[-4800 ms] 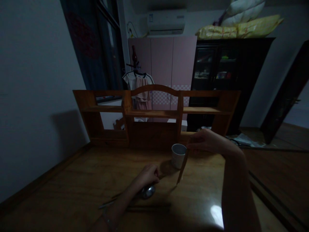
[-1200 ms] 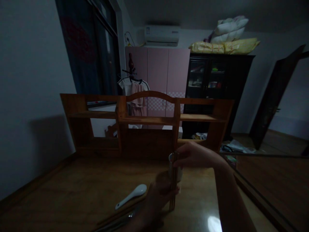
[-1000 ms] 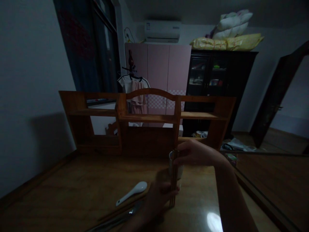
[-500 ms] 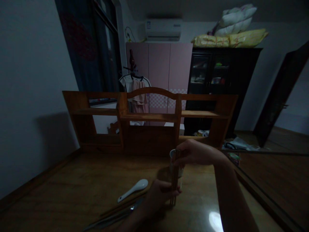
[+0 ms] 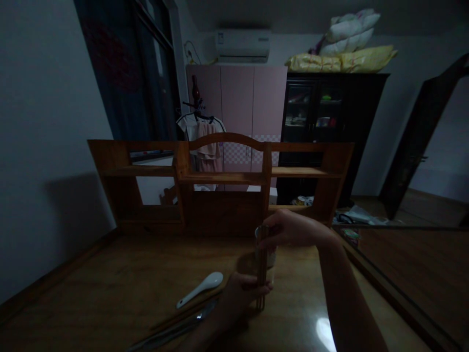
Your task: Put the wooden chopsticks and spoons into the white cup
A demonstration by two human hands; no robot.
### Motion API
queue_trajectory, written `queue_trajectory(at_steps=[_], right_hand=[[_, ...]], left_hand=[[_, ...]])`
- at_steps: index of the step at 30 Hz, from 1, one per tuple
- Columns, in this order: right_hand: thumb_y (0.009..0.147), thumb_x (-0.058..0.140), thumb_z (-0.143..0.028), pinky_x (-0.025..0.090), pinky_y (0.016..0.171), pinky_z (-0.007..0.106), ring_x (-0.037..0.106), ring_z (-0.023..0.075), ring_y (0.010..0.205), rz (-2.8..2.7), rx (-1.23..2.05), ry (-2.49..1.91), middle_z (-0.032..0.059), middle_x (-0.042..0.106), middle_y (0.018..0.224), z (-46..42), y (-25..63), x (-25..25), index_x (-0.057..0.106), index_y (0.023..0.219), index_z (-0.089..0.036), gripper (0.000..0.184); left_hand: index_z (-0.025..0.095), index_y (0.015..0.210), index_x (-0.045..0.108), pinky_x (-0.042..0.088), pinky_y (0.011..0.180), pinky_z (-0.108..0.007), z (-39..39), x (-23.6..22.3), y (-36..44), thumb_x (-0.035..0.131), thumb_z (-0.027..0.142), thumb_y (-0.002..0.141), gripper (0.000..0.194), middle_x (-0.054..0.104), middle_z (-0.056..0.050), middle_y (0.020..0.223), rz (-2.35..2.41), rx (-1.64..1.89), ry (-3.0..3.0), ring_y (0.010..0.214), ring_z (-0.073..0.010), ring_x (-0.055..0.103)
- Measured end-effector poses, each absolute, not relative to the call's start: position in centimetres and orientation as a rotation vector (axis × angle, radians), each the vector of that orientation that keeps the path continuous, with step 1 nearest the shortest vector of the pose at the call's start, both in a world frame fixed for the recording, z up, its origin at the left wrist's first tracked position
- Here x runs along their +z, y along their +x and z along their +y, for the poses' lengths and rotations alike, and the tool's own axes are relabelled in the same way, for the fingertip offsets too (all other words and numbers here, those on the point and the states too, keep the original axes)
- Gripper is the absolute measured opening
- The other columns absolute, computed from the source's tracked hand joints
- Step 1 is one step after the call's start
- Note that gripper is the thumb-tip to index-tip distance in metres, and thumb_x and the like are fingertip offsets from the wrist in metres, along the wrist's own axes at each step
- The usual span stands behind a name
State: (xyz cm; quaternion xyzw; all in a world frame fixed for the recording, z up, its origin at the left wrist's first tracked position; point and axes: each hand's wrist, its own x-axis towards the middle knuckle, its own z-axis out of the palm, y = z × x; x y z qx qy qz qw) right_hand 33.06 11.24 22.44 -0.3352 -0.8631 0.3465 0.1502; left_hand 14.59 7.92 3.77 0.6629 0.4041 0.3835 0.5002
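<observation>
Right hand (image 5: 289,229) pinching the chopsticks (image 5: 261,266) near the top, left hand (image 5: 237,294) closed around them lower down, and they're nearly upright over the table (image 5: 139,269)! Just behind, at one o'clock from them, the cup (image 5: 271,258), partly hidden. White spoon (image 5: 211,280) at nine o'clock from the left hand, loose sticks (image 5: 183,311) at eight, wooden shelf (image 5: 227,177) up at twelve.

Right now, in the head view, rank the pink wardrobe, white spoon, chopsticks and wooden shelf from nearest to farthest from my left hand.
1. Chopsticks: held upright in your left hand.
2. White spoon: on the tabletop, to that hand's left.
3. Wooden shelf: ahead, at the tabletop's back.
4. Pink wardrobe: beyond the shelf.
</observation>
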Motion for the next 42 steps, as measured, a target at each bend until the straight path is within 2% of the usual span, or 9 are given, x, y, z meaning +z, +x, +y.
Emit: queue_trajectory(at_steps=[8,14,18,25,30,38,42], right_hand=[[0.079,0.07,-0.042,0.047,0.06,0.02,0.066,0.0142,0.073,-2.488,1.016,-0.925,0.0027,0.073,0.08,11.4,33.1,22.5,0.075,0.094,-0.017,0.029],[0.079,0.071,-0.042,0.045,0.056,0.019,0.064,0.0134,0.069,-2.484,0.984,-0.948,0.002,0.071,0.074,11.7,33.2,22.4,0.075,0.092,-0.016,0.029],[0.08,0.07,-0.042,0.045,0.057,0.02,0.064,0.0132,0.069,-2.498,0.985,-0.906,0.0022,0.071,0.073,11.6,33.2,22.5,0.075,0.089,-0.016,0.028],[0.08,0.068,-0.047,0.047,0.057,0.021,0.065,0.015,0.069,-2.48,0.959,-0.933,0.003,0.071,0.074,11.4,33.5,22.8,0.074,0.09,-0.015,0.034],[0.08,0.069,-0.044,0.047,0.059,0.021,0.066,0.016,0.071,-2.496,1.003,-0.933,0.0025,0.071,0.075,11.4,33.3,22.7,0.074,0.093,-0.016,0.032],[0.082,0.064,-0.052,0.035,0.048,0.019,0.05,0.0087,0.056,-2.524,0.668,-0.937,-0.0009,0.061,0.064,10.9,33.2,23.3,0.072,0.08,-0.014,0.039],[0.085,0.062,-0.05,0.033,0.046,0.019,0.049,0.0084,0.055,-2.425,0.583,-0.926,-0.001,0.058,0.061,10.3,33.2,23.9,0.07,0.075,-0.013,0.039]], left_hand=[[0.014,0.085,0.079,0.05,0.075,-0.03,7.9,3.8,14.7,0.073,0.049,0.071,0.038,0.078,-0.007,0.089,0.957,0.936,1.552,0.088,-0.0259,0.067],[0.015,0.09,0.079,0.051,0.079,-0.033,8.1,3.5,14.8,0.074,0.051,0.069,0.042,0.078,-0.006,0.091,0.995,0.918,1.545,0.09,-0.0283,0.069],[0.015,0.09,0.079,0.05,0.078,-0.031,8.0,3.5,14.7,0.073,0.049,0.071,0.039,0.078,-0.007,0.091,0.979,0.938,1.547,0.092,-0.0272,0.068],[0.018,0.09,0.079,0.049,0.071,-0.028,7.6,4.0,14.6,0.071,0.047,0.075,0.034,0.078,-0.005,0.088,0.981,0.924,1.633,0.086,-0.0249,0.069],[0.018,0.09,0.079,0.048,0.067,-0.027,7.5,4.1,14.7,0.073,0.046,0.073,0.033,0.078,-0.005,0.083,0.992,0.931,1.666,0.079,-0.0231,0.069],[0.016,0.088,0.079,0.045,0.063,-0.026,7.5,3.9,14.8,0.072,0.049,0.073,0.036,0.078,-0.006,0.083,0.993,0.938,1.677,0.077,-0.0212,0.068],[0.014,0.085,0.079,0.044,0.061,-0.025,7.7,3.5,14.8,0.07,0.049,0.074,0.037,0.076,-0.005,0.078,0.983,0.925,1.696,0.071,-0.0183,0.065]])
